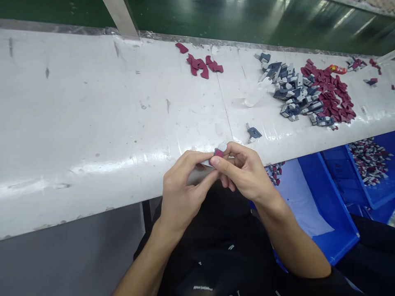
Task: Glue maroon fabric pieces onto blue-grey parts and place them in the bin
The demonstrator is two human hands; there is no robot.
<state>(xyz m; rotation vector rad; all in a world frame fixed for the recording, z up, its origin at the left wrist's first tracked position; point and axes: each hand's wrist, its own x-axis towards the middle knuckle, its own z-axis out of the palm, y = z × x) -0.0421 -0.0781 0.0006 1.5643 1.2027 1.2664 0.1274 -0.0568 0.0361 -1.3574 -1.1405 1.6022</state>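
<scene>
Between my fingertips, at the table's near edge, is a small plastic part (219, 153) with a maroon piece on a grey and white body. My left hand (188, 181) pinches it from the left side, thumb and index finger closed. From the right, my right hand (247, 168) grips it too, its thumb pressed against the maroon face. The fingers cover much of the part. A single dark grey and white part (254, 132) lies on the table just beyond my right hand.
A pile of grey and white parts (296, 90) and a heap of maroon pieces (335, 92) lie at the right of the white table (92, 111). Several maroon pieces (200, 65) lie farther back. Blue bins (339, 205) stand below the edge at right. A green surface (216, 20) runs behind.
</scene>
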